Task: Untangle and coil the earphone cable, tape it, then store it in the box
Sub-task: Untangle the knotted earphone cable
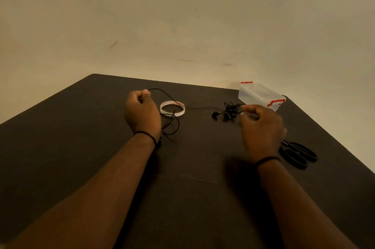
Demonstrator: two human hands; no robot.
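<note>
- Left hand (142, 112) is ours, raised over the dark table (81, 147) at about ten o'clock from the frame centre; its thumb and curled fingers pinch the black earphone cable (162, 92).
- From that pinch we see the cable arc across the tape roll (172, 108), which lies flat just beside the hand at its three o'clock; a loose loop hangs below.
- Our right hand (261, 127), at three o'clock, has curled fingers pinching the cable beside the tangled earbuds (227, 111).
- We see the clear box (260, 95), lid on with red latches, at one o'clock of the right hand.
- Black scissors (298, 154) lie at its four o'clock.
</note>
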